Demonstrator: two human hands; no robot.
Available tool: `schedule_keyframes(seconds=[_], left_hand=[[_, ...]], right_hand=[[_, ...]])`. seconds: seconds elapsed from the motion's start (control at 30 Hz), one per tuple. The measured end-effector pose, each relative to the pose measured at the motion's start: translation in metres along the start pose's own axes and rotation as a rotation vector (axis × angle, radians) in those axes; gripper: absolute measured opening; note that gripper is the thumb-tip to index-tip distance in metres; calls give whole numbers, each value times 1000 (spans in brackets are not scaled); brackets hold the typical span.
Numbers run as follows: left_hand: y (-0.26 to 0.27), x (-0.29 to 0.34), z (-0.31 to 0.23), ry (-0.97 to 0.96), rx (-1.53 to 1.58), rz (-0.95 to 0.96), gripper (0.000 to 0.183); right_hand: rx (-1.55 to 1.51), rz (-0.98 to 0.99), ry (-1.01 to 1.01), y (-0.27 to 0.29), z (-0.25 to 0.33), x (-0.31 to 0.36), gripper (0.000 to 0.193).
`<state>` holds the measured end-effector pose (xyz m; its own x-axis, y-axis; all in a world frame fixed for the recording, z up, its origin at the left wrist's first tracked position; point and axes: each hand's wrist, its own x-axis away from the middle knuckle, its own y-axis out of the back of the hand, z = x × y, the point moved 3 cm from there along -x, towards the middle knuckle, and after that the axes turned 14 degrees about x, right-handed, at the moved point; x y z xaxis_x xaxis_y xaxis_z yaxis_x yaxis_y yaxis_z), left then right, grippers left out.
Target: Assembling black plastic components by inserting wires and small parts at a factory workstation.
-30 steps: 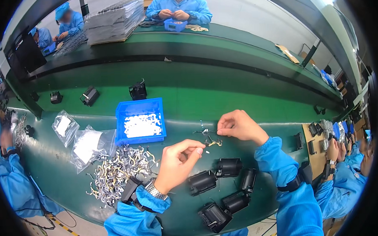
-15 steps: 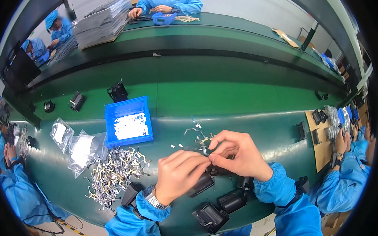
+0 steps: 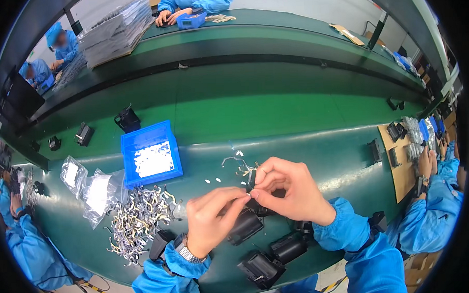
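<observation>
My left hand (image 3: 208,217) and my right hand (image 3: 294,192) meet fingertip to fingertip over the table, both closed in a pinch. A tiny pale bit shows between the fingertips, too small to name. Just beyond them lie several thin wire leads (image 3: 241,169) and a few small white pieces (image 3: 218,180). Beneath and close to the hands rest black plastic housings (image 3: 246,227), partly covered by my fingers. More black housings (image 3: 261,268) lie nearer to me.
A blue bin (image 3: 177,153) of small white pieces stands left of centre. Clear plastic bags (image 3: 95,195) and a heap of short wire leads (image 3: 136,222) lie beside it. Brown cardboard (image 3: 395,166) carries black parts at the right. Co-workers sit left, right and across.
The view has shifted slightly. My left fingers have drawn back a little and bunched, so the pinch between both hands now shows. The co-worker across has brought both hands together.
</observation>
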<state>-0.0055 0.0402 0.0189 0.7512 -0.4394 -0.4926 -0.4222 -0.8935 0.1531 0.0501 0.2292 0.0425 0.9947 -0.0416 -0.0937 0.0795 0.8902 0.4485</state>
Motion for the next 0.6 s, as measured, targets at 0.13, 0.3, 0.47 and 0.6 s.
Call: schedule_keyframes(seconds=[0.13, 0.3, 0.47, 0.6], left_hand=[[1, -2, -8, -12, -81, 34, 13], [0, -1, -13, 44, -86, 38, 13], [-3, 1, -10, 37, -107, 40, 10], [-1, 0, -7, 110, -94, 18, 8]], right_hand=[[133, -62, 32, -2, 8, 4, 19], [292, -120, 182, -4, 12, 8, 20], [311, -121, 177, -4, 12, 9, 21], [315, -94, 158, -6, 13, 6, 22]])
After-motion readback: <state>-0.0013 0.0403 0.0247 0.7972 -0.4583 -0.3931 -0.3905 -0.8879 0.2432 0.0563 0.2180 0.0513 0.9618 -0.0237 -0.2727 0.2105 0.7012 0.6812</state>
